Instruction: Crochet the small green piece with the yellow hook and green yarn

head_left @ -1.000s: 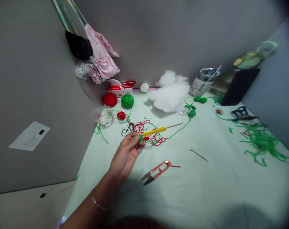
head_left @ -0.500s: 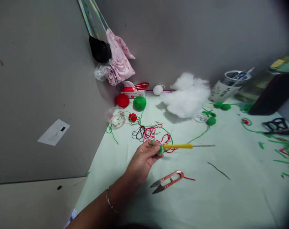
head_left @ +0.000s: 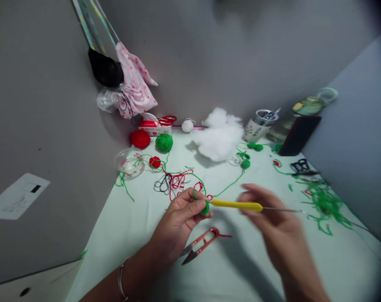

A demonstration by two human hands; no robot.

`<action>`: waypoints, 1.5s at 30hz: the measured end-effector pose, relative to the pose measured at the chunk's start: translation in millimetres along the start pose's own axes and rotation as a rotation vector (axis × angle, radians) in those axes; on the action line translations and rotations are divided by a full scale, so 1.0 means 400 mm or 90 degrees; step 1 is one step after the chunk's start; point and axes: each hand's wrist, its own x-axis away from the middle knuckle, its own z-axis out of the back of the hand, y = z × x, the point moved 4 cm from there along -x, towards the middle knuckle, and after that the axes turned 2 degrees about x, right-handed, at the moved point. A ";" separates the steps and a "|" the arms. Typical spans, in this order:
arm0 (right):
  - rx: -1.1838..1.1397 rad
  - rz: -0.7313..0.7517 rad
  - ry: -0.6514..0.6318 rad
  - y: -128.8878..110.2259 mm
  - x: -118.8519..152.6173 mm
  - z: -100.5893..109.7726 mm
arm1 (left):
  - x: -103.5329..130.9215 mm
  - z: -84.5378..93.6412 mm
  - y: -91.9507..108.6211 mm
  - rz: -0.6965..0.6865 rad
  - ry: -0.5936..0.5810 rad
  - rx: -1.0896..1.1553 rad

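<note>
Between the thumb and fingers of my left hand (head_left: 180,214) is a small green crochet piece (head_left: 205,207). A yellow-handled crochet hook (head_left: 237,205) sticks out from it to the right, roughly level. My right hand (head_left: 272,214) is blurred by motion beside the hook's handle; its fingers look apart, and the hook passes in front of it. Orange thread snips (head_left: 206,242) with a bit of red yarn lie on the table below my hands. Green yarn (head_left: 229,184) runs from near the piece to a small green ball (head_left: 245,164).
White stuffing (head_left: 220,136) sits at the back, with a green yarn ball (head_left: 164,143) and a red one (head_left: 140,139) left of it. A pen jar (head_left: 256,128), a dark phone (head_left: 299,135) and green scraps (head_left: 327,203) are at the right. A clear bowl (head_left: 130,163) stands left.
My right hand has come into view from the lower right, beside the hook. The view has shifted to the right. My left hand still holds the green piece.
</note>
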 end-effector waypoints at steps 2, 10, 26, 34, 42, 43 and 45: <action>0.003 -0.033 -0.135 0.007 0.021 -0.051 | -0.002 -0.017 0.009 -0.007 -0.021 -0.011; -0.112 -0.208 -0.390 0.015 0.049 -0.195 | -0.005 -0.068 0.107 -0.063 -0.057 -0.012; 0.704 -0.098 0.049 0.037 -0.073 0.326 | 0.015 0.009 0.342 -0.362 0.119 0.132; 0.357 0.007 -0.030 -0.044 -0.038 0.129 | -0.002 -0.078 0.195 -0.201 -0.032 0.007; -0.162 0.077 0.009 -0.068 0.006 -0.111 | -0.025 -0.089 0.032 -0.088 -0.153 -0.181; -0.184 0.076 0.027 -0.060 0.005 -0.113 | -0.028 -0.086 0.032 -0.095 -0.157 -0.189; -0.222 0.079 0.063 -0.048 0.001 -0.111 | -0.034 -0.080 0.033 -0.096 -0.148 -0.202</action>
